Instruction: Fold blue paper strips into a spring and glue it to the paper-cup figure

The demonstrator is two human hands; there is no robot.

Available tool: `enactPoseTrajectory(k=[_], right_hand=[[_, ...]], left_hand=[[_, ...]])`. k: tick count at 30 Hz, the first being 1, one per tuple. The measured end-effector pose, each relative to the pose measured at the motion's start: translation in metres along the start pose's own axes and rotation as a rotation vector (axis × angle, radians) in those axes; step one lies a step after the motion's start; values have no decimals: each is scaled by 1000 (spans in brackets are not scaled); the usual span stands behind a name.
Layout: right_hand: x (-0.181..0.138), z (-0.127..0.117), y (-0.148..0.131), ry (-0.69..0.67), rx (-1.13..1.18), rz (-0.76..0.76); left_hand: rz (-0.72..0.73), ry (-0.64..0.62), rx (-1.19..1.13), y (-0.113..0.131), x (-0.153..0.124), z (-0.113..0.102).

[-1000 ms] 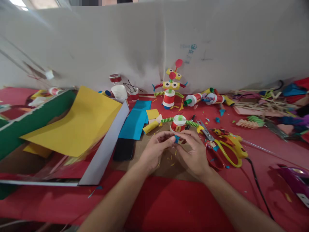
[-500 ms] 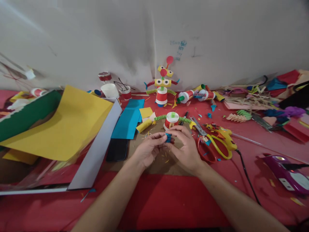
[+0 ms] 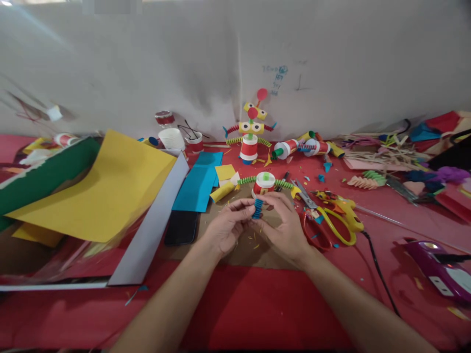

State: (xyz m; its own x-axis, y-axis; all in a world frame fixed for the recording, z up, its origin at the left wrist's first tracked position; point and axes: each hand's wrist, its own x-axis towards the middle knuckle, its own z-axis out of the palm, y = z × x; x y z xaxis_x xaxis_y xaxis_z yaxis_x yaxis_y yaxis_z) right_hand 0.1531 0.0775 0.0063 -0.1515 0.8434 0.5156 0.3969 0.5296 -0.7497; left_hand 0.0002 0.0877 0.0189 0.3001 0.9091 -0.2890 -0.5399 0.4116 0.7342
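Between my two hands is a small blue folded paper spring [image 3: 257, 208], pleated like an accordion and upright. My left hand [image 3: 234, 220] pinches it from the left with thumb and fingers. My right hand [image 3: 283, 223] has its fingertips at the spring's top and bottom on the right side. Just behind the hands stands a red and white paper cup [image 3: 264, 183] with green pleated arms and yellow ends. A yellow paper tube [image 3: 222, 192] lies left of the cup. Under my hands is a brown cardboard sheet [image 3: 209, 245] with yellow scraps.
Scissors [image 3: 316, 228] and a yellow glue gun [image 3: 346, 211] with a black cord lie right. Left are a phone [image 3: 180, 228], blue paper [image 3: 198, 184] and a box holding yellow paper [image 3: 99, 191]. Finished cup figures [image 3: 249, 147] stand behind. A purple power socket [image 3: 437, 269] sits far right.
The blue spring shows taller between my fingers, its pleats more spread. My hands have stayed nearly in place; the whole view has shifted slightly.
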Motion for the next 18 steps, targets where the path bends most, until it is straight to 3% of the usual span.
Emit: enactPoseTrajectory(k=[9,14,18], right_hand=[[3,-2,-3,20,67,5],[1,-3,2,27,-123,-100],[0,-4,3,22,-173,-128]], left_hand=[[-31,-49,31,0,-1,-2],[76,72,108,-1,-2,3],[55,62,121,0,-2,5]])
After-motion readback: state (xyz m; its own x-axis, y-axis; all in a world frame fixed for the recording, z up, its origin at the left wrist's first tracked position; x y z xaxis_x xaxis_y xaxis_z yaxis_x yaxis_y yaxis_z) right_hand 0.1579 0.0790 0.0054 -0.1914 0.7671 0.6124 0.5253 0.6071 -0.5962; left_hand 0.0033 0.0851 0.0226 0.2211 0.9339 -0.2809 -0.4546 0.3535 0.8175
